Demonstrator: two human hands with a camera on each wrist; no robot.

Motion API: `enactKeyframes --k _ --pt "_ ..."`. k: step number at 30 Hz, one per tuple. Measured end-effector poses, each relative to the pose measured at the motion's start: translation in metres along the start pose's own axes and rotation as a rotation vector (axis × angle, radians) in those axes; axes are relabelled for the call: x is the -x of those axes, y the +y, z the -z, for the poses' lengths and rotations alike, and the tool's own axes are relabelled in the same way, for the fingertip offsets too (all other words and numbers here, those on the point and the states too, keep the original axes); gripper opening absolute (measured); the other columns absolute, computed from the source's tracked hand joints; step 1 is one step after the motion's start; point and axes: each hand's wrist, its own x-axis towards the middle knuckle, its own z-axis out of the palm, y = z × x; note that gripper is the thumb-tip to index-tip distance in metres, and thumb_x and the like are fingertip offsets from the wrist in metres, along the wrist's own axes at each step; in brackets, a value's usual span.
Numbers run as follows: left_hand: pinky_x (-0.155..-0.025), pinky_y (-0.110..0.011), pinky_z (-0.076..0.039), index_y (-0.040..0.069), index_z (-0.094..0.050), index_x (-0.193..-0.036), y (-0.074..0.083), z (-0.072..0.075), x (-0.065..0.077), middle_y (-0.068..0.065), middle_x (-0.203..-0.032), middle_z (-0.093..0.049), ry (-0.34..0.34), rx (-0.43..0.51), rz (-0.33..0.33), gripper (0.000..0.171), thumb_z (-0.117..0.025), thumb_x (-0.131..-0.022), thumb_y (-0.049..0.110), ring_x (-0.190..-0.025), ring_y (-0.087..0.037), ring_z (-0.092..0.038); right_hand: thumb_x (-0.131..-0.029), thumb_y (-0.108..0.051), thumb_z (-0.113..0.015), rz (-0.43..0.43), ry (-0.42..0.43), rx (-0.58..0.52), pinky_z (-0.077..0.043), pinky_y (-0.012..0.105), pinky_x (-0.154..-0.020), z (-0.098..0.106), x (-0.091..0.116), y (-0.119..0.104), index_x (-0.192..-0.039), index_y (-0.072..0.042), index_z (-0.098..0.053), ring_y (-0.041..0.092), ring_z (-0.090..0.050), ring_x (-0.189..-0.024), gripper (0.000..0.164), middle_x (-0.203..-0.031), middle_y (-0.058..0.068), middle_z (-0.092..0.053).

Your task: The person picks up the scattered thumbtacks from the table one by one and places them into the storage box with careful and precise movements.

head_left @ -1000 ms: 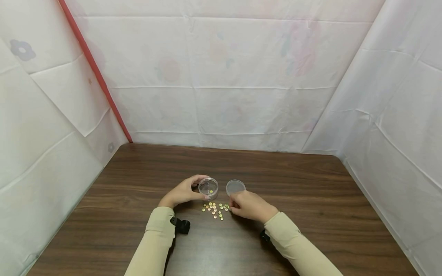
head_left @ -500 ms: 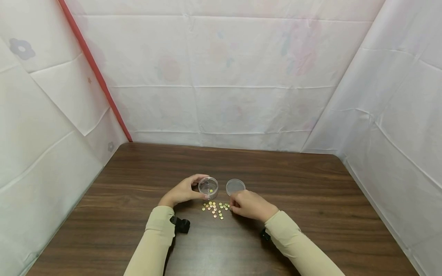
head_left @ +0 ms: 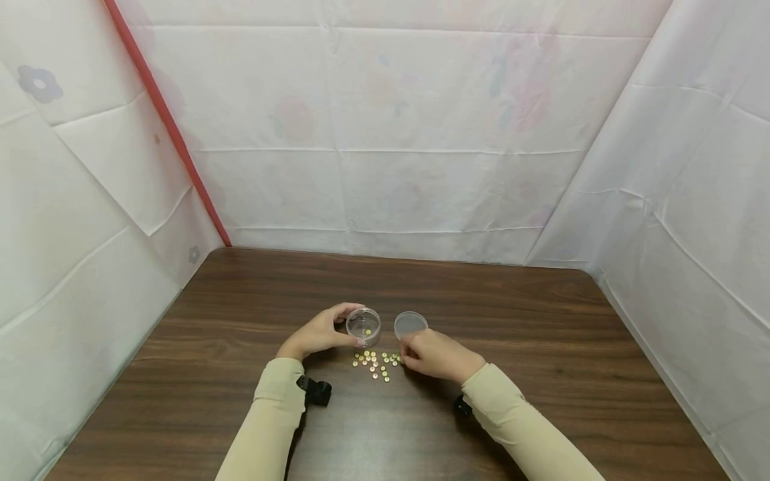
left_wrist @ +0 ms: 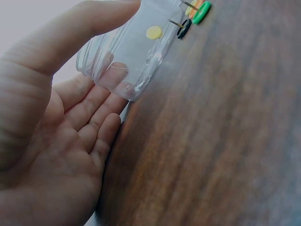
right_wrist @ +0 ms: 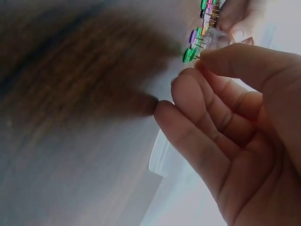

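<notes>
From afar I see the left hand grip (head_left: 321, 332) holding, by its side, a clear round plastic jar (head_left: 363, 327); 1 round yellow disc (left_wrist: 154, 32) is inside. The right hand grip (head_left: 442, 357) is narrow, at small coloured round tacks (head_left: 374, 364) on the dark brown wooden bench (head_left: 511, 300); I cannot tell if it pinches 1. A clear round plastic lid (head_left: 411, 323) lies just behind.

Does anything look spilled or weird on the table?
Maybe the tacks: they're loose on the table with sharp pins sticking up, while the jar has just one yellow disc showing inside. I can't tell if they spilled or were put there. Nothing looks broken.
</notes>
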Motion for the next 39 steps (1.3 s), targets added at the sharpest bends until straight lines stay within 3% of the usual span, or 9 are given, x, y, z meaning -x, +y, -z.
enactKeyframes --k 6,12,25,31,39 --pt "-0.093 -0.054 -0.040 0.007 -0.044 -0.136 0.000 0.000 0.000 -0.020 -0.124 -0.055 -0.001 0.013 0.009 0.072 -0.079 -0.074 0.017 -0.112 -0.032 -0.049 -0.090 -0.016 -0.058 0.022 0.038 -0.002 -0.043 0.019 -0.054 0.005 -0.004 0.000 -0.082 -0.018 -0.059 -0.001 -0.047 -0.059 0.008 -0.074 -0.011 -0.058" --pt "-0.094 -0.052 -0.039 0.007 -0.044 -0.136 0.001 0.000 -0.001 -0.020 -0.124 -0.055 -0.007 0.022 0.004 0.072 -0.079 -0.074 0.016 -0.112 -0.031 -0.049 -0.090 -0.016 -0.059 0.012 0.081 -0.043 -0.040 0.019 -0.049 0.012 -0.009 -0.002 -0.080 -0.018 -0.059 0.001 -0.044 -0.055 0.011 -0.071 -0.011 -0.055" --pt "-0.093 -0.056 -0.040 0.007 -0.043 -0.137 -0.002 0.001 0.001 -0.021 -0.125 -0.054 -0.013 0.049 0.008 0.072 -0.078 -0.075 0.015 -0.112 -0.034 -0.049 -0.091 -0.018 -0.056 -0.056 0.206 0.027 -0.044 0.020 -0.052 0.014 -0.028 -0.007 -0.087 -0.018 -0.060 0.002 -0.048 -0.059 0.005 -0.071 -0.010 -0.054" --pt "-0.093 -0.054 -0.040 0.008 -0.043 -0.137 -0.001 0.000 0.001 -0.019 -0.125 -0.054 -0.011 0.042 0.020 0.071 -0.078 -0.076 0.016 -0.112 -0.032 -0.049 -0.091 -0.020 -0.058 -0.042 0.230 0.005 -0.045 0.021 -0.053 0.015 -0.038 -0.011 -0.087 -0.018 -0.061 0.002 -0.048 -0.059 0.005 -0.072 -0.009 -0.056" --pt "-0.091 -0.050 -0.042 0.008 -0.041 -0.139 0.001 0.000 0.001 -0.019 -0.125 -0.053 -0.016 0.034 0.040 0.072 -0.077 -0.077 0.019 -0.111 -0.032 -0.049 -0.093 -0.019 -0.055 -0.059 0.189 -0.023 -0.046 0.021 -0.055 0.015 -0.052 -0.017 -0.090 -0.017 -0.062 0.001 -0.049 -0.060 0.007 -0.075 -0.009 -0.058"
